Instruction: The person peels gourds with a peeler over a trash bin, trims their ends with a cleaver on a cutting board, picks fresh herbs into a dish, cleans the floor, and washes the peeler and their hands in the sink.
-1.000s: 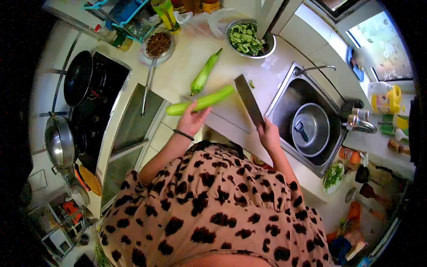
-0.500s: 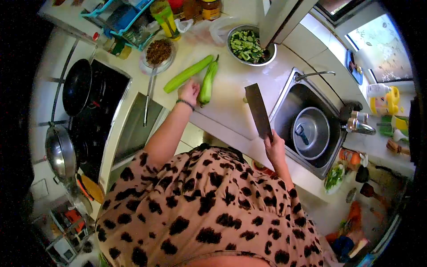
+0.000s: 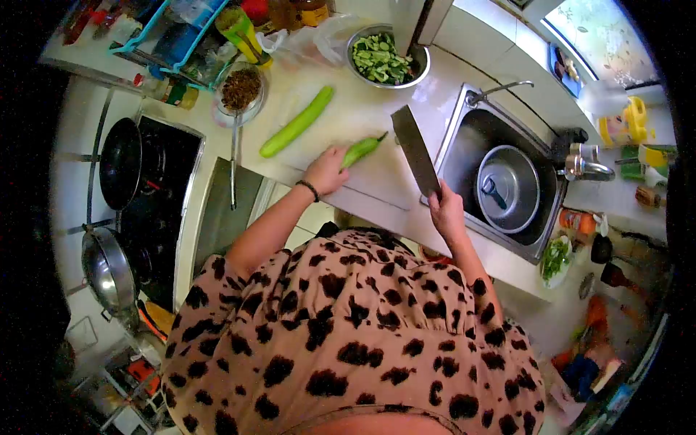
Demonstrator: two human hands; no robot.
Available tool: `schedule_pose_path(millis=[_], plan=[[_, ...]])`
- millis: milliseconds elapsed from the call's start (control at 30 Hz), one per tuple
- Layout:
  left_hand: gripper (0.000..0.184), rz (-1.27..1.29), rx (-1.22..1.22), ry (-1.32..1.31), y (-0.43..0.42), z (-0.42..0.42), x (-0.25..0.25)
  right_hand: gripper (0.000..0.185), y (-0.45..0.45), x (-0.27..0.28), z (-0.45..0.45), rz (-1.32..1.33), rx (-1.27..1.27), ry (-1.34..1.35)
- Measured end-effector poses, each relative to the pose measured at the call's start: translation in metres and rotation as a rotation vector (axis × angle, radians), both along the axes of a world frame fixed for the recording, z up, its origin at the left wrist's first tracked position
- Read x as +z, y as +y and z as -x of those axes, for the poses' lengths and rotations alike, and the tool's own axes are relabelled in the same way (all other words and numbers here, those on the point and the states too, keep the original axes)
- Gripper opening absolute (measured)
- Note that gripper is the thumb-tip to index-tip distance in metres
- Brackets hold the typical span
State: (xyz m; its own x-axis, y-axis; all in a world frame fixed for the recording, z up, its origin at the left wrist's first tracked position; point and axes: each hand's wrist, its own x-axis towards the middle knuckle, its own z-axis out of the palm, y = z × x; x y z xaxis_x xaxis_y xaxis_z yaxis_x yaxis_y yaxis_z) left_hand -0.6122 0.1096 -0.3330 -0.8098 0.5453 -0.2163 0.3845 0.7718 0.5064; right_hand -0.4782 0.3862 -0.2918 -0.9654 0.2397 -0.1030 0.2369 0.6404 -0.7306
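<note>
My left hand (image 3: 325,171) is closed on the near end of a green gourd (image 3: 362,149), whose dark stem points toward the knife. A wide-bladed knife (image 3: 415,148) is in my right hand (image 3: 446,208), its blade reaching away over the counter (image 3: 377,192). A small pale piece lies partly hidden by the blade. Behind my left hand, a second, longer green gourd (image 3: 297,122) lies untouched on the counter. At the back stands a metal bowl (image 3: 428,69) of cut green pieces (image 3: 380,59).
On the right is a sink (image 3: 475,109) with a metal basin (image 3: 535,183) holding a peeler (image 3: 494,191). A bowl of brown bits (image 3: 241,89) with a long handle stands back left. The stove (image 3: 156,210) with a black pan (image 3: 120,164) is at the left.
The longer gourd was let go at the back left. My left hand has taken hold of the other gourd and moved it toward the knife, turning its stem rightward.
</note>
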Motion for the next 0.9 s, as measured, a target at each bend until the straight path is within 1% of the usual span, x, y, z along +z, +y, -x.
schedule_pose_path(millis=[33,100,133,200,233,300,433,567,633,733,767,800,833,867,900], plan=[[0.058,0.004,-0.007,-0.008,0.007,-0.009,0.006,0.028,-0.001,0.008,-0.001,0.004,-0.007,-0.008],[0.058,0.018,0.067,-0.049,0.017,-0.024,0.010,0.027,-0.004,0.024,-0.003,-0.116,0.054,-0.087],[0.058,0.019,0.063,-0.054,0.019,-0.028,0.008,0.027,-0.007,0.022,-0.005,-0.115,0.050,-0.092],[0.058,0.034,0.072,0.074,0.021,-0.031,0.006,0.026,-0.012,0.015,-0.005,-0.224,0.156,-0.012],[0.058,0.033,0.074,0.075,0.020,-0.032,0.001,0.026,-0.014,0.014,-0.006,-0.224,0.158,-0.011],[0.059,-0.019,0.078,0.170,0.019,-0.033,-0.007,0.025,-0.018,0.013,-0.006,-0.296,0.200,-0.044],[0.060,-0.009,0.085,0.164,0.020,-0.033,-0.007,0.025,-0.018,0.021,-0.006,-0.311,0.203,-0.063],[0.057,-0.022,0.092,0.196,0.021,-0.034,-0.003,0.025,-0.018,0.017,-0.002,-0.321,0.203,-0.044],[0.056,-0.007,0.102,0.197,0.024,-0.036,0.002,0.025,-0.020,0.006,0.004,-0.375,0.205,-0.188],[0.051,0.021,0.140,0.156,0.024,-0.033,0.002,0.024,-0.018,0.000,0.009,-0.363,0.215,-0.239],[0.046,-0.014,0.192,0.112,0.023,-0.030,-0.005,0.024,-0.015,-0.005,0.007,-0.365,0.219,-0.239],[0.041,-0.053,0.244,0.069,0.022,-0.026,-0.010,0.024,-0.013,-0.007,0.006,-0.298,0.179,-0.187],[0.041,-0.056,0.248,0.071,0.020,-0.021,-0.014,0.024,-0.011,-0.009,0.005,-0.230,0.139,-0.135],[0.035,-0.502,0.528,-0.483,0.017,-0.015,-0.017,0.024,-0.010,-0.010,0.005,-0.232,0.142,-0.132],[0.030,-0.945,0.789,-1.050,0.013,-0.013,-0.020,0.023,-0.012,-0.002,0.003,-0.174,0.109,-0.090]])
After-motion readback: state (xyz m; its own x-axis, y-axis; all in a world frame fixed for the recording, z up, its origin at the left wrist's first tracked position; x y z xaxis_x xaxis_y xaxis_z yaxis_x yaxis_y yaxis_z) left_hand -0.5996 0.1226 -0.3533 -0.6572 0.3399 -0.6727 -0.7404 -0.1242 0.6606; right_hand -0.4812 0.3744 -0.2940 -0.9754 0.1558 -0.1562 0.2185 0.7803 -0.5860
